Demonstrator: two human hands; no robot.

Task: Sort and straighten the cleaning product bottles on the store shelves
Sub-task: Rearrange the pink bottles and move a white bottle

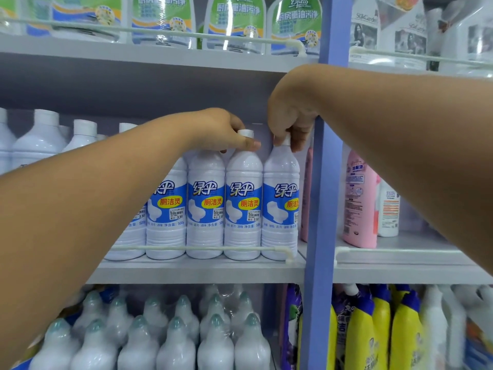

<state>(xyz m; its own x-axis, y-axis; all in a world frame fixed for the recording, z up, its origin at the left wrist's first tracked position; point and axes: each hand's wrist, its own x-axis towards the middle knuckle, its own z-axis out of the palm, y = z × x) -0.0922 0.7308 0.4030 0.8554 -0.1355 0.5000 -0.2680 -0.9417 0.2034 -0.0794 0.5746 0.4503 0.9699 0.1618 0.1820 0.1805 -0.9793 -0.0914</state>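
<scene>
Hands reach into the middle shelf (202,272) of a store rack, each at the top of a white toilet-cleaner bottle in the front row. Left hand (222,132) pinches the cap of the second bottle from the right (243,204); right hand (292,121) has its grip curled around the neck of the end bottle (281,204), which stands against the blue upright post (321,182). Both bottles sit upright behind the white guard rail (202,248), blue labels facing out (price stickers visible). Judging by this, the step in hand is squaring up the front row; the next move probably calls for small twists or nudges so labels line up and bottles touch evenly. Above, a shelf holds clear green-labelled bottles (237,22); below stand shrink-wrapped white bottles (170,340); lower right, yellow bottles (378,332).
</scene>
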